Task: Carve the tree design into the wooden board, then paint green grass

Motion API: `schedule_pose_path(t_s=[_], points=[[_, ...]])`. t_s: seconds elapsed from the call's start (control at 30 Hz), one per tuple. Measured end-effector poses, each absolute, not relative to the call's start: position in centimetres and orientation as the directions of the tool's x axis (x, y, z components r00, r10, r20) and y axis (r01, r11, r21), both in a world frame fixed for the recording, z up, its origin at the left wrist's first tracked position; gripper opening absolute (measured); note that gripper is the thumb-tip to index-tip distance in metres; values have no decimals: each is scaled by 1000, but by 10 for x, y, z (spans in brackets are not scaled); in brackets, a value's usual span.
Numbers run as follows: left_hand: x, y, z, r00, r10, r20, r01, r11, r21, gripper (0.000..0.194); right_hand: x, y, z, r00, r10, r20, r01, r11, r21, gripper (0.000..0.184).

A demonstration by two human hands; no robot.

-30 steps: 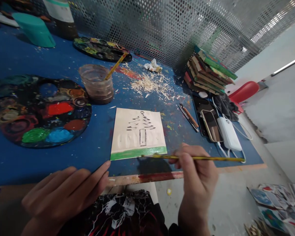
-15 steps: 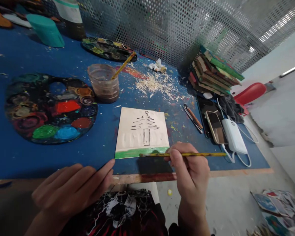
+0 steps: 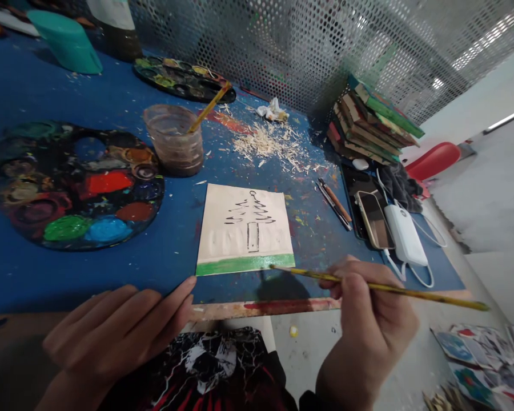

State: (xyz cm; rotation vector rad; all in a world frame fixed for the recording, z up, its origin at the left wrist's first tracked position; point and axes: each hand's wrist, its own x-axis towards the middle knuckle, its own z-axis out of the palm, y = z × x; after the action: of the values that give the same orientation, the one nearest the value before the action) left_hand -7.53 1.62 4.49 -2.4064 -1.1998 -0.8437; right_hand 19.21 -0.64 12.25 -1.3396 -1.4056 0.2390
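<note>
My right hand (image 3: 370, 319) pinches a yellow paintbrush (image 3: 394, 289), its tip at the lower right edge of a small pale panel (image 3: 227, 200). The panel bears a dark-outlined tree with a rectangular trunk. Along its bottom runs a green painted band (image 3: 227, 266), shiny at the right. My left hand (image 3: 120, 331) lies at the table edge with fingers stretched out and nothing held; the index fingertip is at the panel's lower left corner. To the left sits a dark palette (image 3: 68, 188) with red, green, blue and brown paint.
Behind the palette's right side stands a cup of murky water (image 3: 175, 142) with a brush (image 3: 209, 107) in it. Wood shavings (image 3: 269, 145), a second palette (image 3: 184, 80) and stacked panels (image 3: 368, 125) lie farther back. Pencils (image 3: 334, 204), a phone (image 3: 374, 220) and a white power bank (image 3: 405, 234) are right.
My right hand has moved right and toward me with the paintbrush, whose tip slid right along the green band. The band looks more evenly covered. My left hand stays by the corner.
</note>
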Motion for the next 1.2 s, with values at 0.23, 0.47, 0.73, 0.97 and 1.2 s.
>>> schedule_pose_path(t_s=[0.23,0.47,0.73,0.97,1.2], points=[[-69,14,61,486,637,598,807,-590,-27,33,140,12,115,-83,854,513,380,503,-776,7],[-67,15,64,468,632,617,815,-578,-26,30,135,15,116,-129,851,510,367,518,-773,5],[-70,26,56,497,448,743,760,-637,-124,29,134,12,114,-126,853,506,399,510,-762,7],[-69,25,55,498,494,713,774,-625,-108,31,136,9,114,-109,851,514,394,512,-763,10],[-71,26,56,501,477,722,770,-627,-121,35,133,12,115,-142,845,516,419,524,-742,9]])
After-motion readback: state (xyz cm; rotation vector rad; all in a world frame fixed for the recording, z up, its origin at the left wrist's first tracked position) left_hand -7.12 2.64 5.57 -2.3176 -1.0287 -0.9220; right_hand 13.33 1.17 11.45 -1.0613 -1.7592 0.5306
